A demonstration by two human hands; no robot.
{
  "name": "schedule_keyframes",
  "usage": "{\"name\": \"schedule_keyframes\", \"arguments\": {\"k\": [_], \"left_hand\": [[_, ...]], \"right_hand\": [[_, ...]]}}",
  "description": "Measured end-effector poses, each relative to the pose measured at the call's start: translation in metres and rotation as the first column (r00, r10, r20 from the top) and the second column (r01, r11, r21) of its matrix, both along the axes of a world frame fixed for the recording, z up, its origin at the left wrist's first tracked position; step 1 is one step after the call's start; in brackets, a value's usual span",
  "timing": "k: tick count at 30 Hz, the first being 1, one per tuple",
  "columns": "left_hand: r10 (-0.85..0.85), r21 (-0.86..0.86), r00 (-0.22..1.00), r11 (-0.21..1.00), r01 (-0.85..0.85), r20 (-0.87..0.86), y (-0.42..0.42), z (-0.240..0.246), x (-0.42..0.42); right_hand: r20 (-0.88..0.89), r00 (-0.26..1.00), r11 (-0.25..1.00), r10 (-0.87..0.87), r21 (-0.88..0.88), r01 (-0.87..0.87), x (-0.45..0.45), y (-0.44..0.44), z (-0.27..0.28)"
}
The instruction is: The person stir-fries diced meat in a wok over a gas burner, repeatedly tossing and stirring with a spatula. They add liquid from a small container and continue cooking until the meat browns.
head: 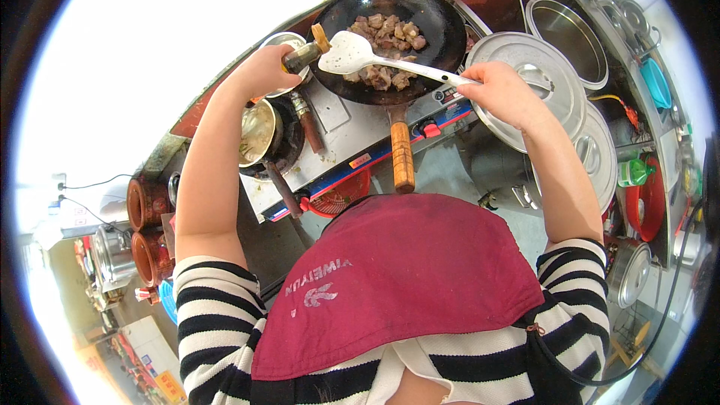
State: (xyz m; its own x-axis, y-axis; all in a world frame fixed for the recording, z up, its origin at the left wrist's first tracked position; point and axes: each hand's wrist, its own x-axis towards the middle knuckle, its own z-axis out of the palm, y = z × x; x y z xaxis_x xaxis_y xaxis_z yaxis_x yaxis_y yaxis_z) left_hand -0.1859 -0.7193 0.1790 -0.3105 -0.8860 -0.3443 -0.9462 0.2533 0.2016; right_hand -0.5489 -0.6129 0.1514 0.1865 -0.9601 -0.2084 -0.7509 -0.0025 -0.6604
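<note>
My right hand (pixel 498 93) grips the handle of a pale metal wok spatula (pixel 350 55). Its broad blade is held over the left part of a large black wok (pixel 447 17). Chunks of browned meat (pixel 388 31) lie in the wok, partly covered from view by the spatula. In my left hand (pixel 261 70) is a dark, glassy, bottle-like container (pixel 302 57), tilted towards the spatula blade. A tan piece (pixel 320 38) shows at its end; whether this is a stopper I cannot tell. The wok's wooden handle (pixel 402 157) points towards me.
The wok rests on a gas stove (pixel 332 171) with red knobs. A small pan (pixel 259 132) with cloudy liquid sits on its left burner, near a metal bowl (pixel 287 39). Large steel lids (pixel 500 53) lie at right, before an uncovered pot (pixel 568 39). A red basket (pixel 343 197) is below.
</note>
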Motion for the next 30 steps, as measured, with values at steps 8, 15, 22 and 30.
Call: {"name": "schedule_keyframes", "arguments": {"k": [8,15,22,30], "left_hand": [[-0.043,-0.047,0.999,0.998,0.041,-0.031,-0.002,-0.005,0.005],[-0.055,-0.049,0.998,0.997,0.053,-0.039,-0.005,-0.007,0.009],[-0.057,-0.078,0.998,0.996,0.054,-0.038,-0.007,-0.009,0.011],[-0.039,-0.07,0.998,0.997,0.035,-0.052,-0.004,-0.008,0.012]], "right_hand": [[0.027,1.0,1.0,-0.002,-0.021,0.003,0.001,-0.001,-0.005],[-0.002,1.0,0.999,0.022,-0.026,-0.022,0.001,-0.003,-0.005],[-0.001,1.0,1.0,0.012,-0.026,-0.012,0.003,-0.001,-0.004],[0.043,0.999,0.999,-0.015,0.029,0.014,0.005,0.0,-0.001]]}}
